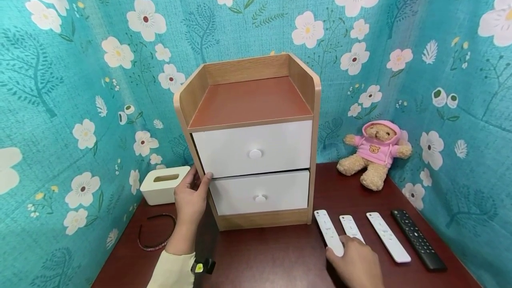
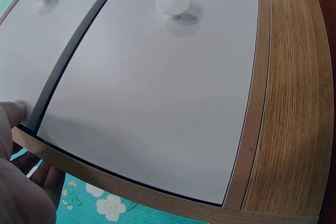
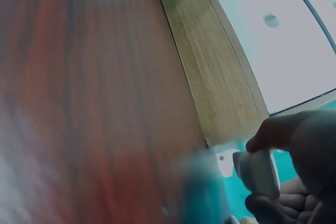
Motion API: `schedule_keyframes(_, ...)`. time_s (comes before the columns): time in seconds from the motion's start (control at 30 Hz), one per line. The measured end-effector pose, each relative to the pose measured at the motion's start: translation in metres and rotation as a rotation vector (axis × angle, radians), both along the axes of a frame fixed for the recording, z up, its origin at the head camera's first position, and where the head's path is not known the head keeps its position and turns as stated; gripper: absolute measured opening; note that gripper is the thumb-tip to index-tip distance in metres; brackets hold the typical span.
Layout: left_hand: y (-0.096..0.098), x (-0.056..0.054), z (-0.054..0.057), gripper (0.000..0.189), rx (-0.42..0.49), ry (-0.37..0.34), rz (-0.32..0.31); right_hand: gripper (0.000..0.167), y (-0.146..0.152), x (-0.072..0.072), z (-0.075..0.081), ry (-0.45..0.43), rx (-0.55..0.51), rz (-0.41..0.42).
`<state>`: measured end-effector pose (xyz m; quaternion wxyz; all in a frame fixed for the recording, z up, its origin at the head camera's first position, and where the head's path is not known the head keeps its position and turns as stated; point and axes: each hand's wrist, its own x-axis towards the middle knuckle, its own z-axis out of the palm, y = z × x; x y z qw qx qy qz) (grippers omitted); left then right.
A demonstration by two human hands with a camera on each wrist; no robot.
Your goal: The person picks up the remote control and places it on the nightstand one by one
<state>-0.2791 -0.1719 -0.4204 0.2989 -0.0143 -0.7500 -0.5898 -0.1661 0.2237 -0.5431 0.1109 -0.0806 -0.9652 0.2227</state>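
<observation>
A small wooden cabinet (image 1: 256, 222) with two white drawers stands in the middle of the table. My left hand (image 1: 191, 197) grips its left side panel (image 2: 131, 182). The thumb lies on the upper drawer (image 1: 224, 152) near its lower corner, and the other fingers go behind the panel. To the right of the cabinet, my right hand (image 1: 356, 261) pinches a white remote control (image 1: 329, 232) between thumb and fingers. In the right wrist view, the end of the held remote (image 3: 260, 174) shows in the grip. A second white remote (image 1: 352, 228) lies just beyond that hand, partly hidden by it.
Another white remote (image 1: 388, 237) and a black remote (image 1: 418, 239) lie at the right. A teddy bear (image 1: 374, 150) in a pink hoodie sits behind them. On the left are a cream tissue box (image 1: 158, 192) and a headband (image 1: 154, 247). Floral cloth (image 1: 248, 21) hangs around the table.
</observation>
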Motion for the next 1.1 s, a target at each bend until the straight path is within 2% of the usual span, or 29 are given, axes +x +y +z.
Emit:
schedule_keyframes(0.27, -0.002, 0.001, -0.002, 0.049, 0.001, 0.005, 0.0, 0.058, 0.008, 0.006, 0.021, 0.053, -0.052, -0.081)
schedule_keyframes(0.37, -0.002, 0.001, -0.002, 0.05, -0.002, 0.007, -0.004, 0.054, 0.009, 0.009, 0.03, 0.142, -0.054, -0.106)
schedule_keyframes(0.53, -0.001, 0.0, -0.001, 0.051, -0.009, 0.006, -0.008, 0.047, 0.011, 0.013, 0.042, 0.354, -0.063, -0.149)
schedule_keyframes(0.6, 0.0, 0.001, -0.001, 0.051, -0.008, 0.007, -0.008, 0.047, 0.012, 0.015, 0.048, 0.391, -0.075, -0.173)
schedule_keyframes(0.73, 0.001, 0.001, -0.002, 0.051, -0.004, 0.011, -0.013, 0.046, 0.012, 0.019, 0.062, 0.41, -0.103, -0.223)
schedule_keyframes(0.77, 0.001, 0.002, -0.002, 0.051, -0.003, 0.011, -0.015, 0.045, 0.012, 0.021, 0.065, 0.441, -0.106, -0.229)
schedule_keyframes(0.93, 0.0, 0.002, -0.002, 0.05, 0.0, 0.009, -0.017, 0.044, 0.011, 0.027, 0.083, 0.6, -0.136, -0.227)
schedule_keyframes(1.1, 0.0, 0.001, 0.0, 0.05, -0.006, 0.015, -0.021, 0.048, 0.005, 0.035, 0.106, 0.655, -0.213, -0.202)
